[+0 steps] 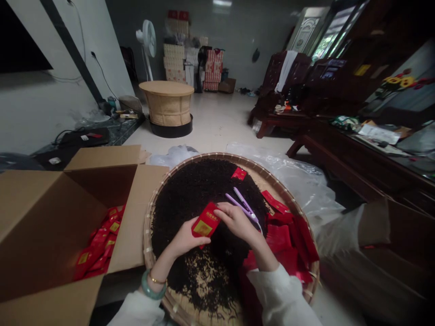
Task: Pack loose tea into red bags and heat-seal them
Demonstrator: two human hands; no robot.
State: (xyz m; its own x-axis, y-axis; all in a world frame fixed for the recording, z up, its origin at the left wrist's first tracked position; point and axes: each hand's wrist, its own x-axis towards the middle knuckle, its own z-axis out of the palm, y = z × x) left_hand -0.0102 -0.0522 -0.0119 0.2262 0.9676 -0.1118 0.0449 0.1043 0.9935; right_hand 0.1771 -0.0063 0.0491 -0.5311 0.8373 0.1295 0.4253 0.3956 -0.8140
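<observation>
Between my two hands is a small red packet [205, 220] with a gold label, held over a round woven bamboo tray [148, 226]. My left hand [186, 237] grips its lower left side, thumb across the front. At the upper right corner, the fingers of my right hand [236, 219] pinch the packet's edge. Dark dried leaves that look like tea [183, 190] cover much of the tray. A lilac hand-held sealer or hair straightener [243, 203] lies on the leaves beyond my right hand. Red packets [282, 231] are heaped at the tray's right side, and a single red packet [239, 173] lies near the far rim.
An open cardboard box [30, 235] at left holds several red packets [100, 242]. Clear plastic sheeting [288, 170] spreads behind the tray. Farther off stand a round drum-like table [168, 106], a white fan [148, 38], stacked cartons [175, 59] and dark wooden furniture [360, 167].
</observation>
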